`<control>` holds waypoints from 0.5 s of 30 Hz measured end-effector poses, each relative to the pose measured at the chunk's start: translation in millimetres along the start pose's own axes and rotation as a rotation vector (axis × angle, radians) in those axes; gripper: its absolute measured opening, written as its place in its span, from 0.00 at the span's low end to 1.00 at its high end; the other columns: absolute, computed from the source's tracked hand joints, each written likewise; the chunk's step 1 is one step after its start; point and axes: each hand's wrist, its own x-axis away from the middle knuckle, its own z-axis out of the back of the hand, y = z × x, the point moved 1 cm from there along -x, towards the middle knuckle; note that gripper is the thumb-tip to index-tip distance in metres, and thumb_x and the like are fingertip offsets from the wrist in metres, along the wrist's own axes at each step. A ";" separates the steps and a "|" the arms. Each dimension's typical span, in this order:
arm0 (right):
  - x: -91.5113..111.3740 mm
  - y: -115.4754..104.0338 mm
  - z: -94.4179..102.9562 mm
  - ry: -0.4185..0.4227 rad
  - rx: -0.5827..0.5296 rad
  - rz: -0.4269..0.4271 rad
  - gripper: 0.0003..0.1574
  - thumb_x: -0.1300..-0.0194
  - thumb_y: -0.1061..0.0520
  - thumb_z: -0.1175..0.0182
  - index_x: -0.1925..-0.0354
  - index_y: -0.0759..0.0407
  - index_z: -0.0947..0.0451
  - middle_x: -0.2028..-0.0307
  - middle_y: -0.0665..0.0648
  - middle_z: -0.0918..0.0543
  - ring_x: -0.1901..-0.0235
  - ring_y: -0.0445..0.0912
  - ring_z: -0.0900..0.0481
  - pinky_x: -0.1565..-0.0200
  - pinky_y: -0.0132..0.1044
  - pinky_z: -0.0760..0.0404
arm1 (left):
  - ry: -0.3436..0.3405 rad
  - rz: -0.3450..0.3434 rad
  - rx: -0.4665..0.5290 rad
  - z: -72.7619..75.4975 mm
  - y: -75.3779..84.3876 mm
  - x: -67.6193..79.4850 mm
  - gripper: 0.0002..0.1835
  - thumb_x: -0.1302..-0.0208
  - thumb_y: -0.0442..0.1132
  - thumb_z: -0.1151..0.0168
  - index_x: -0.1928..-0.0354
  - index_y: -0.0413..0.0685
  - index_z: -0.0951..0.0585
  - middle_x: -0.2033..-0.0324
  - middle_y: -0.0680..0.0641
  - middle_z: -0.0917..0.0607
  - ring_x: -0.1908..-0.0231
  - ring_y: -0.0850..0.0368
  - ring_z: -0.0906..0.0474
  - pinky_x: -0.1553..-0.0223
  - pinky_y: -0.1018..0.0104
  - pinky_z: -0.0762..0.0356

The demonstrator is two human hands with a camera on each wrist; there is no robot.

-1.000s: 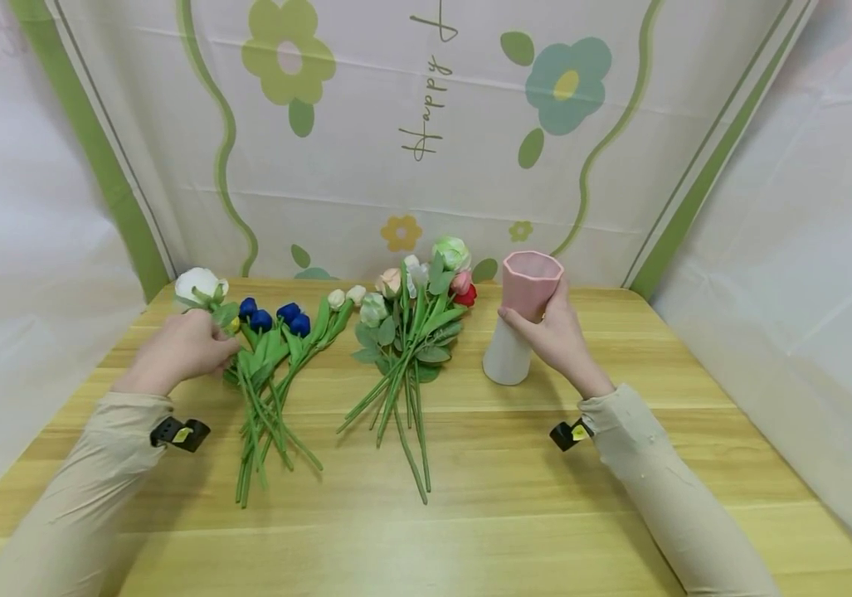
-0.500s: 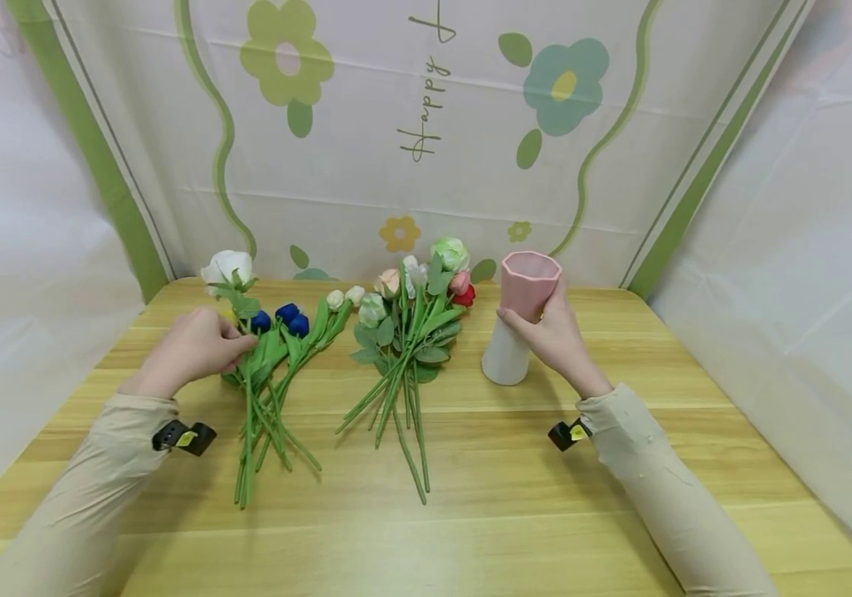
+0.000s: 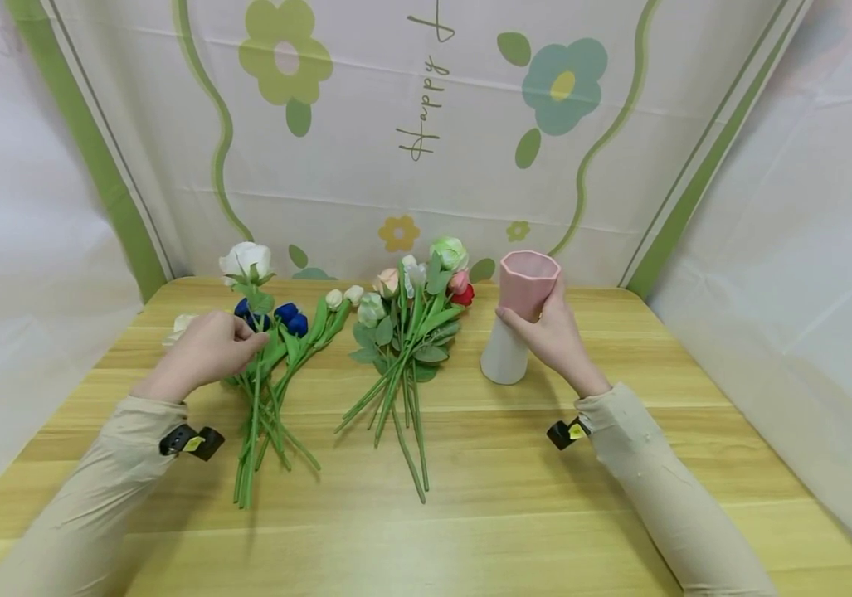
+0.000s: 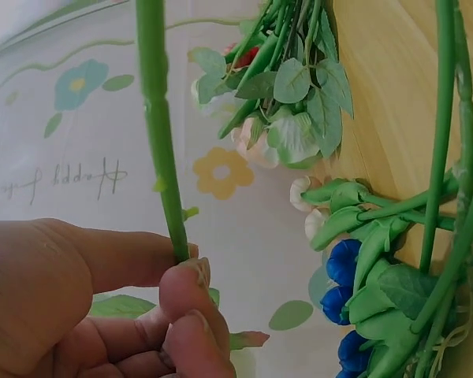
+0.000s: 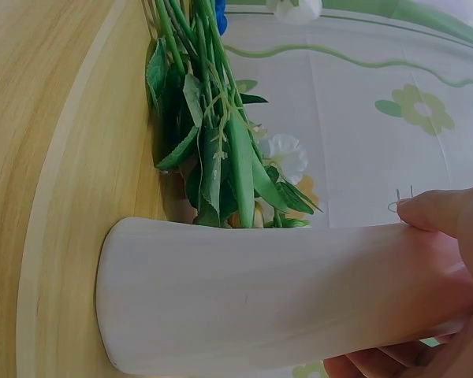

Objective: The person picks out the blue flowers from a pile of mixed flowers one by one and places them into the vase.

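Note:
My left hand (image 3: 211, 348) pinches the green stem (image 4: 159, 134) of a white rose (image 3: 246, 260) between thumb and fingertips. The bloom stands above the hand, over a pile of flowers on the left of the table. Blue tulips (image 3: 293, 318) and white tulips (image 3: 343, 297) lie in that pile, their stems toward me. With my right hand (image 3: 556, 340) I grip the upper, pink part of a pink-and-white vase (image 3: 508, 348). It stands upright on the table, its faceted mouth facing up. In the right wrist view the vase's white body (image 5: 244, 299) hides some leaves.
A second bunch (image 3: 414, 332) of pink, red, white and pale green flowers lies mid-table, stems crossed. Another pale bloom (image 3: 179, 328) shows behind my left hand. The wooden table (image 3: 426, 547) meets a printed cloth backdrop (image 3: 366, 166) at the back.
My left hand has moved right and slightly up with the white rose, lifting its bloom above the pile. The right hand and vase have stayed in place.

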 end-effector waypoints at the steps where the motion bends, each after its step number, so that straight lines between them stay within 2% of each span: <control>1: -0.2 -0.2 -0.1 0.000 0.000 0.001 0.61 0.40 0.49 0.29 0.26 0.56 0.59 0.38 0.68 0.35 0.41 0.60 0.31 0.43 0.58 0.30 | 0.004 -0.004 0.002 -0.1 0.7 0.4 0.27 0.27 0.44 0.46 0.88 0.51 0.33 0.91 0.52 0.28 0.89 0.59 0.39 0.81 0.63 0.38; 10: -1.0 -0.8 -0.5 -0.001 -0.004 0.003 0.61 0.40 0.49 0.29 0.26 0.58 0.60 0.37 0.67 0.35 0.40 0.59 0.32 0.42 0.57 0.31 | 0.020 -0.011 0.006 -0.3 6.1 1.7 0.25 0.26 0.44 0.46 0.86 0.50 0.30 0.90 0.51 0.26 0.89 0.58 0.37 0.80 0.62 0.36; 15: -1.1 -1.0 -0.2 0.011 -0.007 -0.007 0.61 0.40 0.50 0.29 0.26 0.58 0.59 0.37 0.68 0.35 0.40 0.60 0.31 0.43 0.57 0.30 | 0.026 -0.040 0.005 -2.1 5.8 1.5 0.26 0.26 0.45 0.46 0.87 0.51 0.32 0.90 0.52 0.28 0.89 0.58 0.38 0.80 0.62 0.37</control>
